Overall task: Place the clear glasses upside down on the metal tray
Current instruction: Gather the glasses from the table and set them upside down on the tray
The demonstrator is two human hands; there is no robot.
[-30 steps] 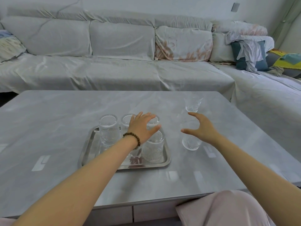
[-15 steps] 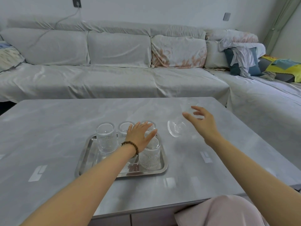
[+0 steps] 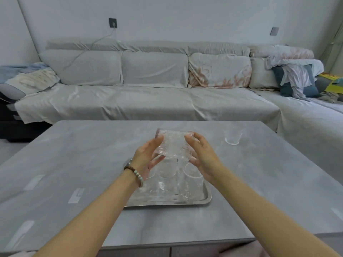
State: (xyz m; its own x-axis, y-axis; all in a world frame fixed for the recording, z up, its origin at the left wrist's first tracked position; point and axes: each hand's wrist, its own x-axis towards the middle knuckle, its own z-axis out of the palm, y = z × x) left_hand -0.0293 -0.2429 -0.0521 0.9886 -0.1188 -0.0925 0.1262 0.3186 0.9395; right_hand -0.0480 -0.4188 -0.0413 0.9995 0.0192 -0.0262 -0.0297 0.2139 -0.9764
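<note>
Both hands up over the metal tray (image 3: 207, 198), a clear ribbed glass (image 3: 173, 144) held between them in the air above the tray's far half. Left hand (image 3: 147, 157) has its grip on the glass's left side: thumb up near the top edge, fingers curled under and around the lower part. Right hand (image 3: 201, 156) has its grip on the right side, palm facing in, fingers pressed against the wall of the glass. The glass is motion-blurred, so can't tell which way its mouth points or how far it's tilted. Beaded bracelet (image 3: 136, 174) on the left wrist. The tray sits on the grey counter (image 3: 74, 154), near the middle and toward the near edge; several more clear glasses (image 3: 190, 184) stand on it, packed close together, partly hidden behind the hands and forearms. Exact count not readable; their flat ends appear to face up. One further clear glass (image 3: 232, 135) stands alone on the counter, off the tray, well to the right and farther back, wider end at the top, so it looks upright. Beyond the counter a long grey covered sofa (image 3: 148, 101) runs along the wall, with cushions and loose cloth piled at its right end.
</note>
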